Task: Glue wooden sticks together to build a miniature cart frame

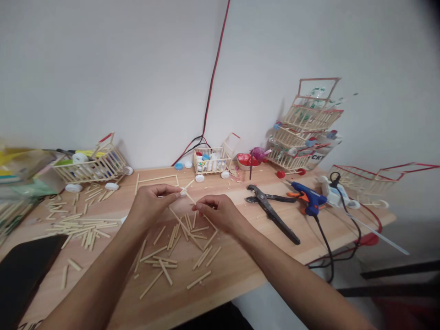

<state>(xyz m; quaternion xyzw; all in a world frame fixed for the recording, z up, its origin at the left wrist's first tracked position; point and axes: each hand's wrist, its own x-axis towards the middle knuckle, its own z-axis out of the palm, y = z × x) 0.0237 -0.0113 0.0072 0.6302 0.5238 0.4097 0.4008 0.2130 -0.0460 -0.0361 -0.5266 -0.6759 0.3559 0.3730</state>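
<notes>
Above the table, my left hand (155,200) is closed, its thumb and finger pinching a short wooden stick (187,185) where it crosses a longer one. My right hand (219,211) is closed on a thin frame of joined wooden sticks (178,216), whose sides hang down below both hands. Whether the two crossing sticks are joined cannot be made out. Several loose cut sticks (165,271) lie scattered on the wood beneath, and a larger pile of sticks (90,229) lies to the left of my left forearm.
Black-handled pliers (275,215) and a blue glue gun (311,199) lie at right, beside a white power strip (335,192) with cables. Small stick carts (213,160) stand along the wall, some in a stack (302,133). A dark flat object (30,270) covers the left front corner.
</notes>
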